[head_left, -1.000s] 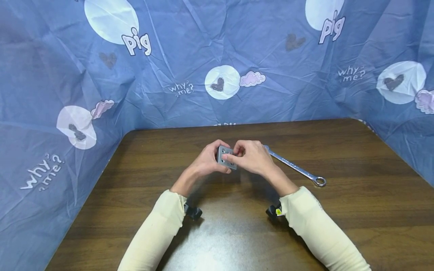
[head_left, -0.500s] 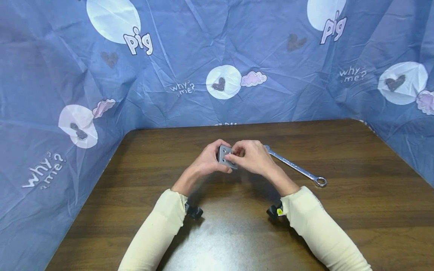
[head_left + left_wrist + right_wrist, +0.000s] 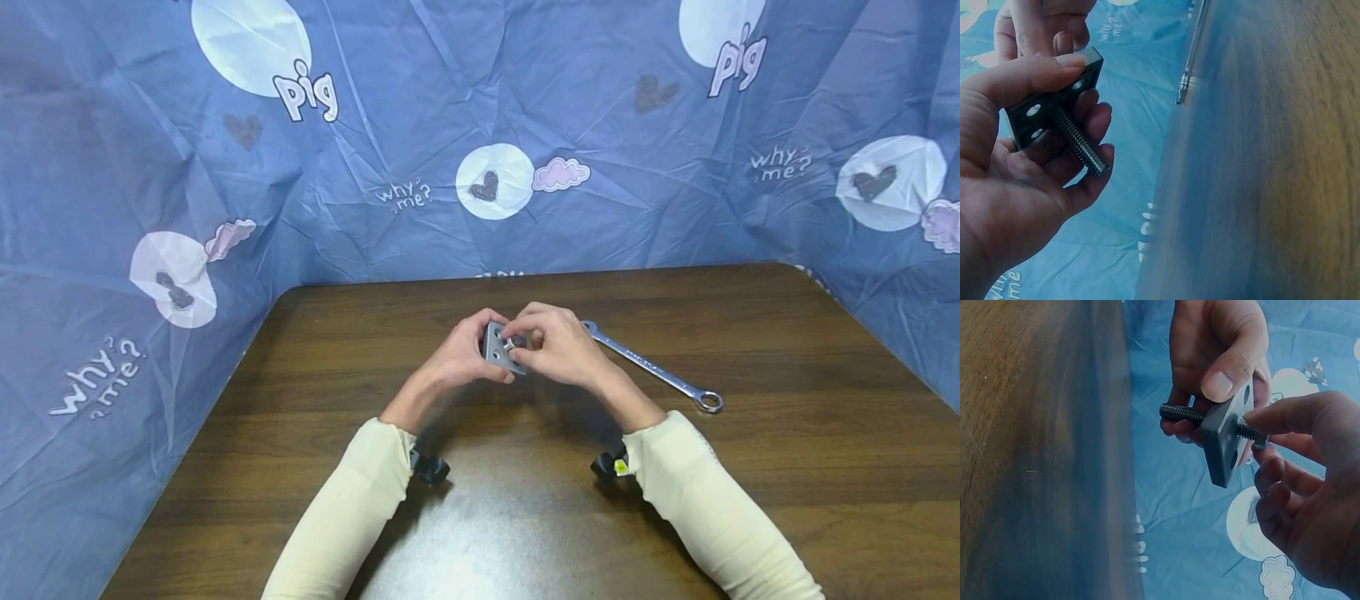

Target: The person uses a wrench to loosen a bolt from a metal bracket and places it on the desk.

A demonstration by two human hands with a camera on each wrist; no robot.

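My left hand (image 3: 459, 352) grips a thick grey metal plate (image 3: 492, 343) by its edges, above the table. The plate has several holes, and a bolt (image 3: 1180, 413) runs through its middle. In the left wrist view the long threaded shank (image 3: 1079, 139) sticks out of the side facing my left palm. On the opposite side a short stretch of thread and the bolt's head stand off the plate. My right hand (image 3: 564, 348) has thumb and forefinger at that head, pinching it. Fingers partly cover the head.
A combination wrench (image 3: 651, 367) lies on the brown wooden table (image 3: 795, 433), right of my right hand, its ring end toward me. A blue printed cloth (image 3: 420, 100) hangs behind the table and along its sides.
My right fingers have shifted from lying over the plate's face to spreading around the bolt head, which now shows more. The left hand and plate have barely moved; the wrench stays put.
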